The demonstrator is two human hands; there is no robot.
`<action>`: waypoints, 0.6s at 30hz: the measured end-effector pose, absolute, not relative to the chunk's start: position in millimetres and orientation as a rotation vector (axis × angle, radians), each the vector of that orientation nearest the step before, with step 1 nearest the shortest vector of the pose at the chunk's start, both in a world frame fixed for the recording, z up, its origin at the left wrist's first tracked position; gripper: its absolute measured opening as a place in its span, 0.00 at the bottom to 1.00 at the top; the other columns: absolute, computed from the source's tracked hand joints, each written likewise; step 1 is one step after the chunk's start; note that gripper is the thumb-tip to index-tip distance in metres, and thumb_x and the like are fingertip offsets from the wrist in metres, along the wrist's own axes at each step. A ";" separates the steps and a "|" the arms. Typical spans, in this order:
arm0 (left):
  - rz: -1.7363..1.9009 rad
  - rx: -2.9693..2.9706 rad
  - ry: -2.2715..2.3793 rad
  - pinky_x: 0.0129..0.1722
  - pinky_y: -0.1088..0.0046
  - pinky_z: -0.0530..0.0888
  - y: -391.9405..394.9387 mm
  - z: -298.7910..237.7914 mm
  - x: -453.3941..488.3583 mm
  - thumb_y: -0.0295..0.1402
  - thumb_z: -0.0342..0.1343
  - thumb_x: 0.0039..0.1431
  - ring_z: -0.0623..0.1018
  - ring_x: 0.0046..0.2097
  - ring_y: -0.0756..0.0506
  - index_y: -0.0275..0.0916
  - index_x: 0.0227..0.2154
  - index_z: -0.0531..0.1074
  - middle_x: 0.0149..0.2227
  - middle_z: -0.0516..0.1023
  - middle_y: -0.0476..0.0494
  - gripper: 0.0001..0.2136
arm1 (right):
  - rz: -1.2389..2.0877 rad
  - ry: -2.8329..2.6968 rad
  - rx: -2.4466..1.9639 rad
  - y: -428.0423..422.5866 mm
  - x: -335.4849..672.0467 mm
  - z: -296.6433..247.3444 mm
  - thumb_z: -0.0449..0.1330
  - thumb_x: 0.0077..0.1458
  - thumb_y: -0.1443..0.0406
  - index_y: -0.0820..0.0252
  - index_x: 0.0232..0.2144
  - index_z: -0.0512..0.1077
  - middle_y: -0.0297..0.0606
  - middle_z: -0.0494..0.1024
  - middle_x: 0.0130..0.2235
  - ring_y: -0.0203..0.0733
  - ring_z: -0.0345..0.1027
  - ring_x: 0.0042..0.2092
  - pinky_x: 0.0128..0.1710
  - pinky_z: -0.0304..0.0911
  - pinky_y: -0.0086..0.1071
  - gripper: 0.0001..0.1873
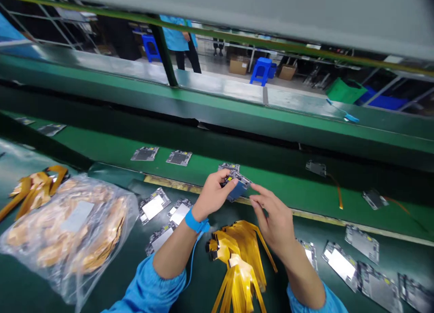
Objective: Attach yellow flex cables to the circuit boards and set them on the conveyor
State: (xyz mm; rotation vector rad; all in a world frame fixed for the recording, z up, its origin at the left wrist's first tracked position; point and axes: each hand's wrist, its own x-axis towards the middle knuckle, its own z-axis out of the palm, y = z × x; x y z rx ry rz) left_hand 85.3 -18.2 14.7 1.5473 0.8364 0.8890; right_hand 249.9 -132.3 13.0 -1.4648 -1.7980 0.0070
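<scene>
My left hand (214, 192) is closed around a small circuit board (236, 181) with a blue part on its underside, held above the bench edge. A blue wrist strap (195, 222) with a cord sits on that wrist. My right hand (273, 216) hovers just right of the board, fingers pinched together near its edge; whether they hold anything is unclear. Below both hands lies a pile of yellow flex cables (240, 254).
Several circuit boards lie on the bench at left (154, 206) and right (342, 263). More boards ride the green conveyor belt (178, 157). A clear plastic bag of flex cables (68, 231) sits at left. A person in blue stands beyond the conveyor (179, 39).
</scene>
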 end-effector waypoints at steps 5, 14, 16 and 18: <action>0.886 1.632 0.873 0.38 0.71 0.73 -27.1 17.6 86.6 0.38 0.56 0.63 0.75 0.35 0.46 0.37 0.33 0.75 0.32 0.78 0.45 0.10 | -0.186 -1.901 -1.566 -135.4 247.4 12.1 0.54 0.70 0.67 0.57 0.38 0.78 0.48 0.77 0.60 0.43 0.81 0.40 0.41 0.76 0.37 0.12; 0.949 1.807 0.924 0.34 0.74 0.70 -30.8 20.4 88.7 0.36 0.54 0.65 0.74 0.32 0.47 0.38 0.32 0.74 0.30 0.77 0.48 0.08 | -0.061 -1.858 -1.551 -136.8 237.9 12.9 0.54 0.70 0.66 0.58 0.40 0.79 0.49 0.80 0.57 0.44 0.81 0.43 0.42 0.74 0.37 0.13; 0.968 1.847 0.952 0.34 0.73 0.70 -30.9 20.3 88.4 0.36 0.54 0.65 0.74 0.33 0.47 0.39 0.32 0.74 0.30 0.77 0.48 0.08 | 0.108 -1.829 -1.488 -137.9 235.1 11.0 0.54 0.70 0.66 0.57 0.41 0.78 0.45 0.84 0.48 0.43 0.81 0.44 0.45 0.74 0.36 0.11; 0.989 1.871 0.980 0.35 0.73 0.70 -30.8 20.3 87.6 0.36 0.54 0.65 0.73 0.33 0.47 0.39 0.32 0.73 0.30 0.76 0.48 0.09 | 0.243 -1.847 -1.407 -139.0 232.7 10.3 0.56 0.70 0.66 0.56 0.41 0.77 0.39 0.85 0.41 0.41 0.80 0.43 0.45 0.74 0.34 0.10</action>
